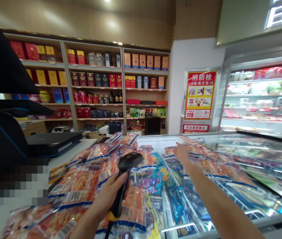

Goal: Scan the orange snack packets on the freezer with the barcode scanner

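Observation:
My left hand (112,191) is wrapped round the handle of a black barcode scanner (128,162), its head tilted over the packs. A yellow band and a cable show at the handle's lower end. Clear bags of orange-pink food (83,182) with blue edges and barcode labels lie heaped around and under this hand. My right hand (182,153) reaches to the far side of the chest freezer (160,141), beside more such bags (205,166). One digit sticks out to the left; the other fingers are mostly hidden, and I see nothing held.
Blue and purple packages (153,182) fill the freezer, divided by white wire racks (193,207). At left, a dark monitor and stand (3,99) rise from a white counter (66,159). Stocked shelves (94,69) line the back wall; a lit refrigerated display (262,96) stands right.

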The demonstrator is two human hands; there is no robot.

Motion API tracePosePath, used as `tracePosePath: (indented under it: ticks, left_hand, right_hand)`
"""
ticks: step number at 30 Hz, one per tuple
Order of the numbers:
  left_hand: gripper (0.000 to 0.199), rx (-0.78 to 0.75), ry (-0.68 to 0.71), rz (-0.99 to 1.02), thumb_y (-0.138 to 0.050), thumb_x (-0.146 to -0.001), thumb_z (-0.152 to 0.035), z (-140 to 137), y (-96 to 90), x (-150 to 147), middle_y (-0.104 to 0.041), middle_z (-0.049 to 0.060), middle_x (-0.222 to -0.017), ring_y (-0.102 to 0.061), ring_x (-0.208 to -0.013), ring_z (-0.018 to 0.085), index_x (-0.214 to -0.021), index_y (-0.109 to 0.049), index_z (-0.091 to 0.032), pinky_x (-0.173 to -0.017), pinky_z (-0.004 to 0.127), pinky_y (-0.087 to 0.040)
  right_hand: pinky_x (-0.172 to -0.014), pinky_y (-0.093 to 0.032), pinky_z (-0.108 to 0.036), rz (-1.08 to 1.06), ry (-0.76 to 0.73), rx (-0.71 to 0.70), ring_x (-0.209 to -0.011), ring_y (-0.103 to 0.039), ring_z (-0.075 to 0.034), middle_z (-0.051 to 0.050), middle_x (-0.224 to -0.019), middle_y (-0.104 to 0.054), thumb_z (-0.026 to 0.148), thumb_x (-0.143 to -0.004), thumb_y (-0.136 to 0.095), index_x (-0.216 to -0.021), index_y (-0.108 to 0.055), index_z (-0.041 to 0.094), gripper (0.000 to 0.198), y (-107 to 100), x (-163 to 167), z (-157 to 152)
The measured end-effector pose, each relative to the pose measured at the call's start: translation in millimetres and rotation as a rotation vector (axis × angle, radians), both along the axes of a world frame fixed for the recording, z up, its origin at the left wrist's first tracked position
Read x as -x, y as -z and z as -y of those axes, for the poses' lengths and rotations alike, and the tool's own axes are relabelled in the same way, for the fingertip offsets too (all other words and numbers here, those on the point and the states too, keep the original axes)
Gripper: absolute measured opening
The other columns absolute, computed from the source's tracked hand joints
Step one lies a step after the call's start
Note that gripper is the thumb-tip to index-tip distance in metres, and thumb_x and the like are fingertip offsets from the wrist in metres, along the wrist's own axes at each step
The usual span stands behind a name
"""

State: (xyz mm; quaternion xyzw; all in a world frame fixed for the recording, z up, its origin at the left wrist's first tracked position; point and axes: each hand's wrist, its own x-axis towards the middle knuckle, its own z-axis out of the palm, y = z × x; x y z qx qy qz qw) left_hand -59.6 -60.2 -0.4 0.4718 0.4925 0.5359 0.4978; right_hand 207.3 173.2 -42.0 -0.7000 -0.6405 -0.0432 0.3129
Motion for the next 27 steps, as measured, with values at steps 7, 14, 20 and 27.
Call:
tracePosePath:
  ticks: [7, 14, 20, 27]
  left_hand:
    - [0.032, 0.013, 0.024, 0.014, -0.051, -0.066, -0.047, -1.6, -2.6, 4.6, -0.050, -0.003, -0.045, -0.044, -0.038, 0.008, -0.065, -0.050, -0.015, -0.035, 0.019, -0.035]
    - [0.030, -0.004, -0.072, 0.020, -0.053, -0.065, -0.044, 8.2, -4.4, 22.3, -0.051, -0.002, -0.046, -0.045, -0.038, 0.007, -0.061, -0.049, -0.015, -0.037, 0.018, -0.035]
    - [0.032, 0.011, -0.051, -0.010, -0.052, -0.065, -0.046, 19.8, -5.9, 32.2, -0.050, -0.003, -0.045, -0.045, -0.036, 0.007, -0.062, -0.049, -0.015, -0.035, 0.018, -0.035]
    - [0.033, 0.004, -0.056, -0.036, -0.052, -0.064, -0.047, 28.2, -4.8, 37.4, -0.050, -0.003, -0.044, -0.045, -0.037, 0.008, -0.060, -0.049, -0.015, -0.036, 0.019, -0.036]
  right_hand:
    - [-0.094, -0.013, -0.048, 0.374, -0.163, 0.133, -0.118, -0.026, -0.026, -0.011, -0.127, -0.037, 0.039, -0.079, -0.030, -0.118, -0.042, 0.018, 0.046, 35.5, 19.6, 17.7]
    - [-0.089, -0.026, -0.037, 0.143, -0.212, 0.030, -0.110, -0.039, -0.022, -0.011, -0.115, -0.049, 0.044, -0.079, -0.029, -0.108, -0.051, 0.018, 0.045, 17.0, 43.8, 34.6]
    - [-0.062, -0.038, -0.026, -0.028, -0.311, 0.249, -0.074, -0.058, -0.020, -0.011, -0.073, -0.064, 0.052, -0.077, -0.024, -0.067, -0.064, 0.016, 0.055, 14.5, 93.9, 43.7]
    - [-0.061, -0.039, -0.025, -0.384, -0.265, 0.014, -0.073, -0.058, -0.018, -0.007, -0.074, -0.065, 0.031, -0.071, -0.039, -0.074, -0.065, 0.016, 0.030, 17.4, 103.1, 46.2]
